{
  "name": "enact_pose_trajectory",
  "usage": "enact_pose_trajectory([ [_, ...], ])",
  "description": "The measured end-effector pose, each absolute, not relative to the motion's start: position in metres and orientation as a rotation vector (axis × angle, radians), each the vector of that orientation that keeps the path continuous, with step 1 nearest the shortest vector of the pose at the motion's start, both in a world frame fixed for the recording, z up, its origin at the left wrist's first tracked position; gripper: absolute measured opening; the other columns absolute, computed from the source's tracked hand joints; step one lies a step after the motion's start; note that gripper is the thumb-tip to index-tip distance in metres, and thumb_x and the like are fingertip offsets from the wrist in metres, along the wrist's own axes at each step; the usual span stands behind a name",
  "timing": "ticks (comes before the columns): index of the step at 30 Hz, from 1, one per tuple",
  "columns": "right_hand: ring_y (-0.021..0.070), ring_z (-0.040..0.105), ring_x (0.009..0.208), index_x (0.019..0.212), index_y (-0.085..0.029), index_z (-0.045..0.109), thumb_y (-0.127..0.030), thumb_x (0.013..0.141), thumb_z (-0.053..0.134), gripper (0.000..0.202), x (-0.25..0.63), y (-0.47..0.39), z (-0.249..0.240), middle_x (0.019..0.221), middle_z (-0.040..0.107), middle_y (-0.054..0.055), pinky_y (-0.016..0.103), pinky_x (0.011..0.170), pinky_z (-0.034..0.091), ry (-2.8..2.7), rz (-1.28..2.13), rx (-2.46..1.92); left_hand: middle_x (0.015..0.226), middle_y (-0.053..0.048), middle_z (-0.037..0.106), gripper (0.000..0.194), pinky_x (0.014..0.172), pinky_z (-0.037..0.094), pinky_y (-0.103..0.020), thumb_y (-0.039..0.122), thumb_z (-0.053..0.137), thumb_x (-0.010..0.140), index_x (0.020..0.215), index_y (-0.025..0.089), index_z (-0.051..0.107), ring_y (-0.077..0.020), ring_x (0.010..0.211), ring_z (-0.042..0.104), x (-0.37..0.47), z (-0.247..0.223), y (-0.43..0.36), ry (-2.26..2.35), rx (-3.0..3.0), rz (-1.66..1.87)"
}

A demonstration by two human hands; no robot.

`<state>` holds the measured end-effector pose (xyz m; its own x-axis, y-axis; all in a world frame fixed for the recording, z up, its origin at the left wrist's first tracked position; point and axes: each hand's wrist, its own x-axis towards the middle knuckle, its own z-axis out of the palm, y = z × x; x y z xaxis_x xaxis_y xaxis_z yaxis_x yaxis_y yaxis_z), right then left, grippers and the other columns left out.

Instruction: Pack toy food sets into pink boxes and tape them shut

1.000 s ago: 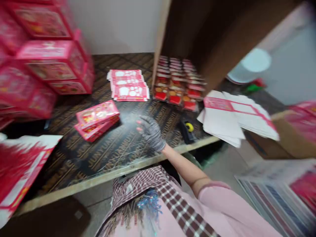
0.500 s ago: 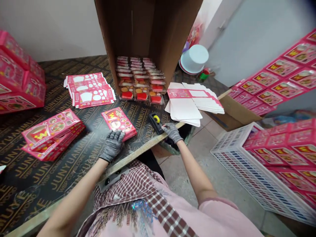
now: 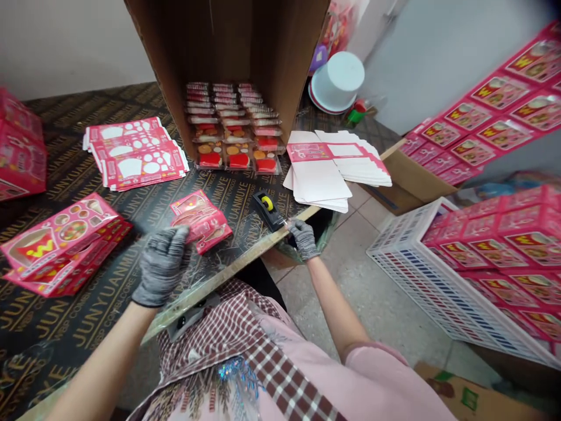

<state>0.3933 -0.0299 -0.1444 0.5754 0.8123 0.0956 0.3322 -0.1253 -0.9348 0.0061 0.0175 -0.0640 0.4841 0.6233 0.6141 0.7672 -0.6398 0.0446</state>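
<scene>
My left hand [image 3: 162, 263], in a grey glove, has its fingers curled at the left side of a small pink box [image 3: 205, 225] lying on the dark table; blur hides what the fingertips hold. My right hand [image 3: 303, 237], gloved too, pinches at the front end of a black tape dispenser [image 3: 268, 210] with a yellow roll, by the table's wooden edge. What it holds is too small to make out. A fanned stack of pink boxes [image 3: 65, 237] lies left of my left hand.
An upright brown carton [image 3: 298, 70] surrounds rows of packets [image 3: 239, 137]. Flat pink cutouts [image 3: 135, 155] lie left of it, white-and-pink sheets [image 3: 324, 169] right. A white crate [image 3: 421, 292] of pink boxes stands right; a white tub [image 3: 344, 73] is behind.
My left hand has moved left and its fingers have curled. The small box now shows a different, folded-looking surface. My right hand has moved slightly down at the dispenser's end. The view has shifted.
</scene>
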Motion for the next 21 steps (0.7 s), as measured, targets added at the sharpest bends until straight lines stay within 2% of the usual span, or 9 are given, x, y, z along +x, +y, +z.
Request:
enact_pose_trajectory([
  [4,0.0225,0.065,0.078,0.069,-0.021,0.067,-0.043,0.073,0.063,0.023,0.393,-0.039,-0.159,0.074,0.071,0.004,0.040,0.083,0.054,-0.943,0.593,-1.734,0.116,-0.010,0.073,0.048,0.085,0.058,-0.037,0.027,0.070,0.087,0.135,0.024,0.063,-0.0255,0.098,0.072,0.013,-0.008,0.016,-1.082,-2.445,-1.283],
  [6,0.0229,0.065,0.080,0.066,-0.021,0.066,-0.041,0.072,0.064,0.020,0.390,-0.037,-0.163,0.075,0.072,0.004,0.041,0.086,0.054,-0.936,0.571,-1.751,0.114,-0.008,0.074,0.043,0.084,0.059,-0.035,0.027,0.068,0.090,0.133,0.025,0.066,-0.0231,0.096,0.072,0.031,0.002,0.017,-1.102,-2.514,-1.404],
  [9,0.0246,0.065,0.087,0.064,-0.022,0.064,-0.035,0.070,0.065,0.014,0.385,-0.033,-0.165,0.081,0.072,0.006,0.044,0.095,0.051,-0.914,0.493,-1.776,0.106,-0.007,0.074,0.030,0.076,0.060,-0.029,0.029,0.059,0.096,0.122,0.021,0.072,-0.0200,0.089,0.072,0.063,-0.008,0.019,-1.141,-2.755,-1.523],
  [11,0.0255,0.064,0.089,0.064,-0.022,0.063,-0.033,0.071,0.064,0.012,0.383,-0.033,-0.162,0.082,0.072,0.008,0.046,0.098,0.050,-0.886,0.441,-1.787,0.102,-0.008,0.074,0.031,0.072,0.060,-0.029,0.032,0.054,0.098,0.118,0.019,0.074,-0.0199,0.085,0.072,0.078,-0.020,0.022,-1.184,-2.859,-1.497],
  [13,0.0260,0.063,0.087,0.065,-0.022,0.062,-0.034,0.073,0.062,0.015,0.380,-0.036,-0.153,0.081,0.071,0.009,0.048,0.095,0.050,-0.847,0.397,-1.795,0.105,-0.009,0.075,0.031,0.076,0.061,-0.032,0.033,0.054,0.097,0.117,0.019,0.073,-0.0215,0.089,0.072,0.086,-0.027,0.025,-1.206,-2.850,-1.398],
  [15,0.0249,0.063,0.085,0.068,-0.021,0.064,-0.039,0.076,0.060,0.020,0.373,-0.040,-0.135,0.080,0.070,0.008,0.046,0.090,0.051,-0.813,0.349,-1.794,0.113,-0.011,0.074,0.031,0.085,0.061,-0.038,0.031,0.054,0.096,0.119,0.019,0.071,-0.0240,0.097,0.071,0.090,-0.028,0.027,-1.190,-2.814,-1.285],
  [18,0.0177,0.059,0.067,0.079,-0.020,0.070,-0.048,0.084,0.056,0.032,0.350,-0.047,-0.089,0.070,0.066,0.003,0.033,0.069,0.051,-0.848,0.466,-1.644,0.118,-0.014,0.073,0.032,0.093,0.059,-0.042,0.022,0.052,0.095,0.124,0.017,0.066,-0.0253,0.105,0.071,0.098,-0.025,0.028,-1.103,-2.793,-1.164],
  [21,0.0102,0.042,0.043,0.091,-0.018,0.074,-0.056,0.089,0.057,0.041,0.318,-0.047,-0.036,0.049,0.052,-0.006,0.024,0.047,0.035,-1.002,0.899,-1.344,0.115,-0.014,0.073,0.037,0.091,0.059,-0.039,0.015,0.052,0.092,0.129,0.015,0.059,-0.0247,0.103,0.071,0.108,-0.026,0.026,-1.045,-2.713,-1.169],
])
